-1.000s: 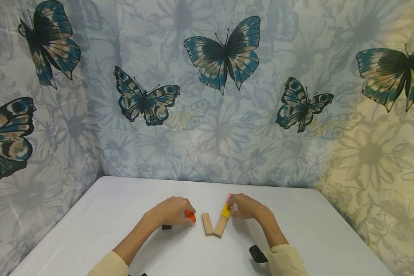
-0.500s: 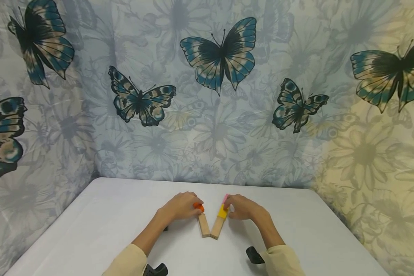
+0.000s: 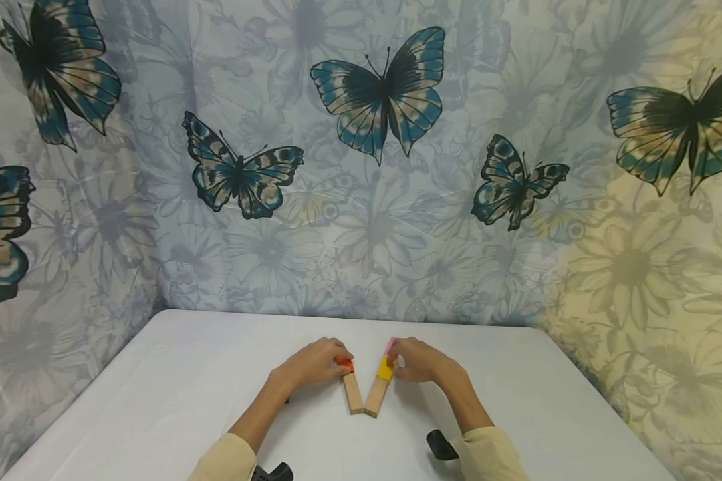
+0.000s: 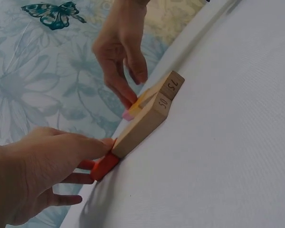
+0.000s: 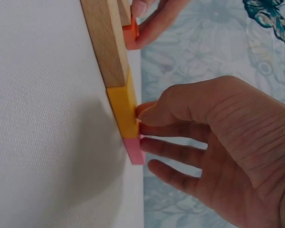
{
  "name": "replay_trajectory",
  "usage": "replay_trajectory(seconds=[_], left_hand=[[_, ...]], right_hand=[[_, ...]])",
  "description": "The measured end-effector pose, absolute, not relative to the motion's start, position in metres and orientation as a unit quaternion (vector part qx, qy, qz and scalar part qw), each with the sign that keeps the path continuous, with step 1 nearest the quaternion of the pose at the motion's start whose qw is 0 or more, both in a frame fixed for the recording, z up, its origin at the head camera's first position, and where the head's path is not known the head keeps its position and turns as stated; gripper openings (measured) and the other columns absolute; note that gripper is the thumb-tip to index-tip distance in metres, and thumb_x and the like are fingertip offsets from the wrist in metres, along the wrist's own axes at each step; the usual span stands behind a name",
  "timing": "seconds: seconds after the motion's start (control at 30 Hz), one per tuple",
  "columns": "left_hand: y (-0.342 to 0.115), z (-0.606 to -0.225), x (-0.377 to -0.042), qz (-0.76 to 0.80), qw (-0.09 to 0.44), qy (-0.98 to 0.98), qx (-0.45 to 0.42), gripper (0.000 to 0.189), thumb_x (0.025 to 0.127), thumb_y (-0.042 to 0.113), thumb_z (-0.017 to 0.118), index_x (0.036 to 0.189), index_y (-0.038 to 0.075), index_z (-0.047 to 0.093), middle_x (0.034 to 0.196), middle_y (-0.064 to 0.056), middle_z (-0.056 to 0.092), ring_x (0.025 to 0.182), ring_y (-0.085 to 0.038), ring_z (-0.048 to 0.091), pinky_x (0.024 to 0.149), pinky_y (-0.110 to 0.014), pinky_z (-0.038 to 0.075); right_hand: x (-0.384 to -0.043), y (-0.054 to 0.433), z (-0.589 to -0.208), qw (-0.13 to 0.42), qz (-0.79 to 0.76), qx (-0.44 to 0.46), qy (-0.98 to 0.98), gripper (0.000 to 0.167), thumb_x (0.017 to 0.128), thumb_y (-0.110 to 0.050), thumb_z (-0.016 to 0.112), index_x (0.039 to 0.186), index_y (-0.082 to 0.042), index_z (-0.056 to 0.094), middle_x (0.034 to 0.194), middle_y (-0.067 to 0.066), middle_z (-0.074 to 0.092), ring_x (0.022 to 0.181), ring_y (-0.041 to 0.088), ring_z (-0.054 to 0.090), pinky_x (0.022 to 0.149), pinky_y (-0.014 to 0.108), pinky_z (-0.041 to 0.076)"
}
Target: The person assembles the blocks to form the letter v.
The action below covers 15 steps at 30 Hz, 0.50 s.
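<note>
Two plain wooden blocks lie in a V on the white table, a left block (image 3: 353, 394) and a right block (image 3: 376, 398), their near ends meeting. Black digits mark those ends in the left wrist view. My left hand (image 3: 315, 361) pinches an orange block (image 4: 106, 166) between thumb and fingers, at the far end of the left wooden block. A yellow block (image 5: 122, 111) continues the right wooden block, with a pink block (image 5: 134, 151) beyond it. Fingertips of my right hand (image 3: 421, 361) touch the yellow block from above, fingers loosely extended; the thumb sits close by.
The white table (image 3: 156, 407) reaches back to a wall hanging (image 3: 379, 247) printed with butterflies and flowers. Black devices, one on the right (image 3: 440, 445) and one on the left (image 3: 275, 472), sit at the sleeve cuffs.
My left hand has carried the orange block rightward to the far end of the left wooden block. My right hand stays at the yellow and pink blocks; the head view has shifted slightly.
</note>
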<state>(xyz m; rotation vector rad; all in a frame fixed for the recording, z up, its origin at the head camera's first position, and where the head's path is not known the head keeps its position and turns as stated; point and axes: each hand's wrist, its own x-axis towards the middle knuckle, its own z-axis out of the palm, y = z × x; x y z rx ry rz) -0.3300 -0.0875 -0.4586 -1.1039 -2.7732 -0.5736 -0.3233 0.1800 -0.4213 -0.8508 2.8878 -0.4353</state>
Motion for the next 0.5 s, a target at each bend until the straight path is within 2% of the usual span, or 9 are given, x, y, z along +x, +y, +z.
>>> replay_trajectory(seconds=[0.2,0.5], left_hand=[[-0.0905,-0.4550,-0.3267,-0.201,0.014,-0.913,-0.355,0.039,0.097,0.031,0.075,0.128,0.009,0.075,0.137,-0.015,0.068,0.128,-0.035,0.063,0.112,-0.052,0.052],[-0.0897,-0.4489,-0.3221,-0.196,-0.004,-0.914,-0.354,0.041,0.095,0.029,0.077,0.128,0.006,0.074,0.136,-0.016,0.068,0.127,-0.034,0.064,0.112,-0.051,0.052]], right_hand=[[-0.3225,0.1815,-0.4220,0.050,-0.144,-0.283,0.947,0.017,0.085,0.001,0.070,0.101,0.000,0.078,0.113,0.013,0.073,0.112,0.035,0.067,0.106,0.057,0.054],[-0.3217,0.1800,-0.4203,0.052,-0.151,-0.290,0.944,0.017,0.086,0.002,0.070,0.101,0.002,0.077,0.113,0.014,0.074,0.111,0.036,0.068,0.105,0.057,0.054]])
